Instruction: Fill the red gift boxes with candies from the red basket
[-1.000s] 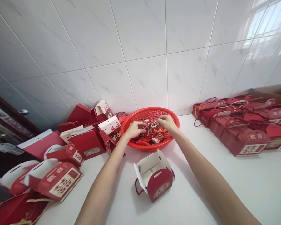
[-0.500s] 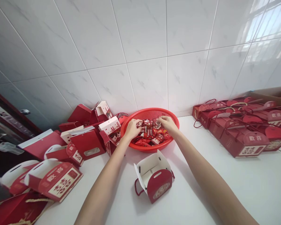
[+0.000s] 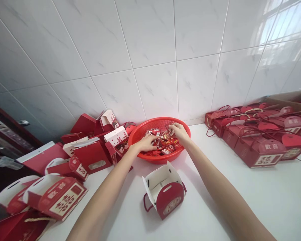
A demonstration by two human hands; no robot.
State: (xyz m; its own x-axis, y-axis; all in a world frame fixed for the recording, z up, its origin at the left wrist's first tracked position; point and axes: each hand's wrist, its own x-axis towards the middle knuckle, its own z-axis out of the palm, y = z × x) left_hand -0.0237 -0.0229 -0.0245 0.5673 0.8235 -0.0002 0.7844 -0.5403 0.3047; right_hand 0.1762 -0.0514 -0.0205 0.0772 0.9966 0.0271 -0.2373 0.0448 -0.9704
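A red oval plastic basket (image 3: pixel 157 161) stands against the tiled wall with red-wrapped sweets (image 3: pixel 168 149) inside. My left hand (image 3: pixel 147 142) reaches over its left part, fingers extended across the sweets and nothing seen in its grasp. At the basket's right side my right hand (image 3: pixel 177 131) pinches a small red packet (image 3: pixel 170 130) between thumb and fingers. In front of the basket, an open red gift box (image 3: pixel 171 201) with a white inside sits on the white tabletop; its visible interior holds nothing, and a dark red cord hangs at its left.
Opened red boxes (image 3: pixel 62 197) crowd the left side, with white and red cartons (image 3: pixel 116 135) beside the basket. Closed red boxes with cords (image 3: pixel 256 147) stand in rows at the right, near a brown cardboard carton (image 3: pixel 286 103). White tiles rise behind.
My left hand has opened out and moved over the sweets, towards the middle of the basket. The right hand still holds its packet by the right rim. The view has shifted slightly.
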